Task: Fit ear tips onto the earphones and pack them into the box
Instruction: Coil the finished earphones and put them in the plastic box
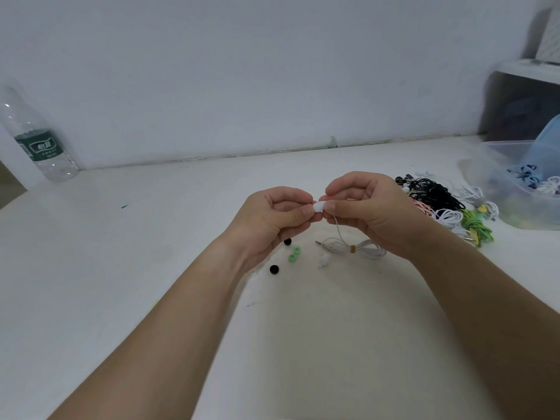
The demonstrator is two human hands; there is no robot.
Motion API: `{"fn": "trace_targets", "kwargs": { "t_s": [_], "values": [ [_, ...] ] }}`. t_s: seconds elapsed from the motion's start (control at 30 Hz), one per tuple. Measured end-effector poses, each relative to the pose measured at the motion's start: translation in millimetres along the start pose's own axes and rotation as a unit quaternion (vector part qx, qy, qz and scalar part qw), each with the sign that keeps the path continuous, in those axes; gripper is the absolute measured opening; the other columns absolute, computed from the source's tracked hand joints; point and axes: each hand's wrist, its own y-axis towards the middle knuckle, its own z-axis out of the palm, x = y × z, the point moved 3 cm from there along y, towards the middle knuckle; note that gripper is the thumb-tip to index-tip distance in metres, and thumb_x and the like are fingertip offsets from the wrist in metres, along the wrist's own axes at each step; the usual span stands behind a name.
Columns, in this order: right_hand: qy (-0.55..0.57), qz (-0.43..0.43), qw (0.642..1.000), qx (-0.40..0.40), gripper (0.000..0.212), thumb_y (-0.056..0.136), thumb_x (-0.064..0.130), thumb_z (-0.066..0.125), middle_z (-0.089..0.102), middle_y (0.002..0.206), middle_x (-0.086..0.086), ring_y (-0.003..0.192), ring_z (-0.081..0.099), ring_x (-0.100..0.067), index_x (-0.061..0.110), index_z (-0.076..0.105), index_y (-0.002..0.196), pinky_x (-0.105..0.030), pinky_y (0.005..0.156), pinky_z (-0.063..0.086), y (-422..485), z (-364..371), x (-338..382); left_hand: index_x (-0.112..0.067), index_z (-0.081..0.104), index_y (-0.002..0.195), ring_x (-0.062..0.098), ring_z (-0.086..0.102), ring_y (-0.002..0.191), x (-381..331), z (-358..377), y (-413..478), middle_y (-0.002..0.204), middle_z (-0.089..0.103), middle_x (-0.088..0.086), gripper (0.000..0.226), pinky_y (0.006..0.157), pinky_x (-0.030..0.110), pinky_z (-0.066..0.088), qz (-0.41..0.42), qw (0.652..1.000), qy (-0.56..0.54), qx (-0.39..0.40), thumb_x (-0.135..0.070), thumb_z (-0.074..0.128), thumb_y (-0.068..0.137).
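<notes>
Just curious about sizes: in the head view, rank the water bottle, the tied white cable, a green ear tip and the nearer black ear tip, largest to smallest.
1. water bottle
2. tied white cable
3. green ear tip and nearer black ear tip: alike, not ranked.

The left forearm (181, 313) and the right forearm (472, 301) reach in bare from the lower corners and converge toward the middle; the hands are held close together, fingertips meeting. The left hand (278, 221) has its palm turned toward the other, fingers curled, thumb and forefinger pinching one end of a small white earbud (318, 206); the right hand (368, 212) faces it, thumb and forefinger pinching the other end; the remaining fingers of both arch loosely above.
</notes>
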Motion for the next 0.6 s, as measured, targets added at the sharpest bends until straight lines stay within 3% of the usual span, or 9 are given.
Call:
{"fn": "trace_targets", "kwargs": {
  "t_s": [0.27,0.37,0.5,0.6],
  "values": [
    [0.023,0.013,1.0,-0.012,0.031,0.065,0.008,0.078,0.075,0.089,-0.016,0.072,0.069,-0.023,0.005,0.068,0.094,-0.031,0.073,0.059,-0.4,1.7,-0.3,-0.007,0.069,0.095,0.019,0.076,0.085,-1.2,0.1,0.2,0.09,0.077,0.011,0.012,0.07,0.021,0.058,0.009,1.0,-0.019,-0.005,0.003,0.068,0.087],
    [0.022,0.026,0.999,-0.019,0.026,0.072,0.007,0.077,0.074,0.088,-0.01,0.073,0.069,-0.018,0.008,0.069,0.096,-0.03,0.068,0.059,-0.2,-0.3,3.1,-0.012,0.071,0.098,0.015,0.072,0.081,-4.3,-1.3,-1.1,0.091,0.077,0.006,0.008,0.07,0.023,0.056,0.036,0.996,0.081,-0.02,-0.007,0.067,0.093],
    [0.045,0.03,0.998,-0.039,0.018,0.082,-0.002,0.072,0.072,0.087,-0.009,0.07,0.066,-0.016,0.009,0.069,0.097,-0.029,0.064,0.057,0.0,-3.5,4.5,-0.028,0.072,0.084,0.001,0.06,0.066,-2.0,7.1,-5.0,0.083,0.074,-0.01,0.009,0.062,0.024,0.049,0.098,0.917,0.386,-0.038,-0.036,0.076,0.085],
    [0.053,0.031,0.997,-0.048,0.018,0.086,-0.006,0.066,0.072,0.082,-0.006,0.068,0.064,-0.015,0.007,0.068,0.098,-0.027,0.066,0.057,1.8,-4.3,3.4,-0.033,0.068,0.079,-0.007,0.055,0.065,5.4,16.5,-8.6,0.081,0.07,-0.019,0.024,0.059,0.019,0.044,0.071,0.845,0.53,-0.001,-0.049,0.084,0.07]
  ]
}}
